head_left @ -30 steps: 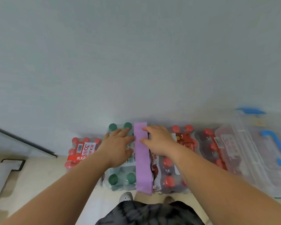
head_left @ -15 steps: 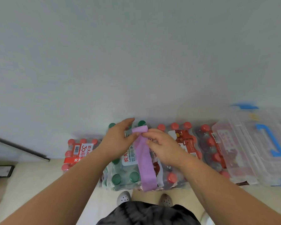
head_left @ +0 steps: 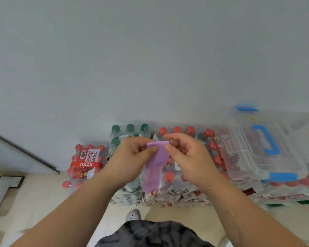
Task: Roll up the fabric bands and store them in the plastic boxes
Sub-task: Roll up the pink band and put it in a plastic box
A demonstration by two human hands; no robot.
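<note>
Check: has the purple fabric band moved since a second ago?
Yes. The purple fabric band lay flat on the shrink-wrapped bottle packs; now the left hand and right hand pinch its far end, raised off them.

Matt purple fabric band (head_left: pixel 154 168) of soft cloth, clear glossy plastic box (head_left: pixel 257 154) with blue handle, shiny shrink-wrapped bottle packs (head_left: pixel 177 182), smooth matt wall (head_left: pixel 150 59), pale smooth floor (head_left: pixel 43 202)

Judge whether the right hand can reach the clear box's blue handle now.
Probably, though not freely: the right hand pinches the purple band, and must let go first. The blue handle lies uncovered to its right, nothing between.
</note>
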